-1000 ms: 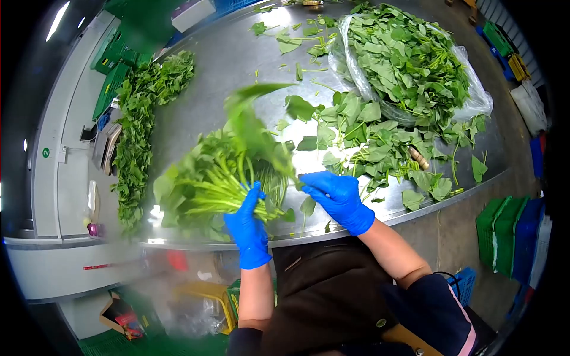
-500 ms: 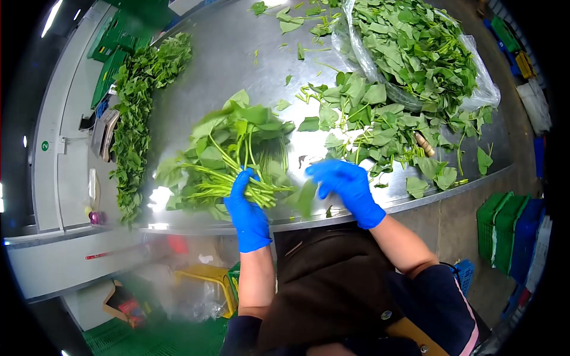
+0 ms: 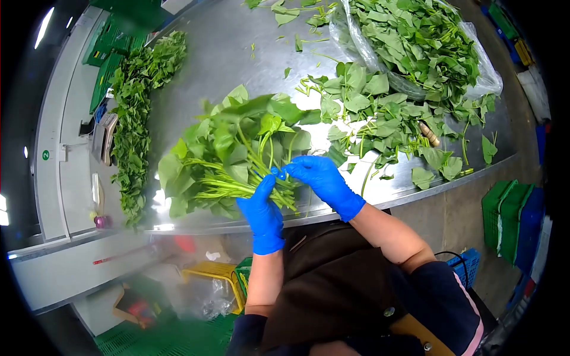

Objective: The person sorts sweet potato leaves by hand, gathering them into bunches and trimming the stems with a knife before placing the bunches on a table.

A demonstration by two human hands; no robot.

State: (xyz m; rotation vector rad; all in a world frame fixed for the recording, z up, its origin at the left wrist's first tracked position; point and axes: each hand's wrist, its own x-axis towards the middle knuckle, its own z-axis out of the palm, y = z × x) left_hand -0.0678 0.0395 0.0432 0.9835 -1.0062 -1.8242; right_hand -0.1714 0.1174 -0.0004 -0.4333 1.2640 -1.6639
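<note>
In a blue glove, my left hand (image 3: pixel 262 215) is closed around a bunch of leafy green stems (image 3: pixel 225 181), thumb on top. The cut ends point toward the table's near edge and the leaves spread up and left. My right hand (image 3: pixel 325 183), also gloved in blue, pinches at the bunch beside my left thumb; its fingertips meet there, and what is between them is hidden. Right of my hands lies a loose pile of leafy stems (image 3: pixel 380 121) with a wooden-looking handle (image 3: pixel 428 134) among it.
A clear plastic bag (image 3: pixel 409 89) overflowing with greens lies at the back right of the metal table (image 3: pixel 219 47). Bunched greens (image 3: pixel 132 133) line the left side. Green crates (image 3: pixel 502 219) stand right on the floor; a yellow crate (image 3: pixel 217 273) sits below the table's edge.
My right hand has moved left from beside the bunch to my left thumb, and its fingers have closed. The leaf blurred under it is no longer there. My left hand keeps its hold.
</note>
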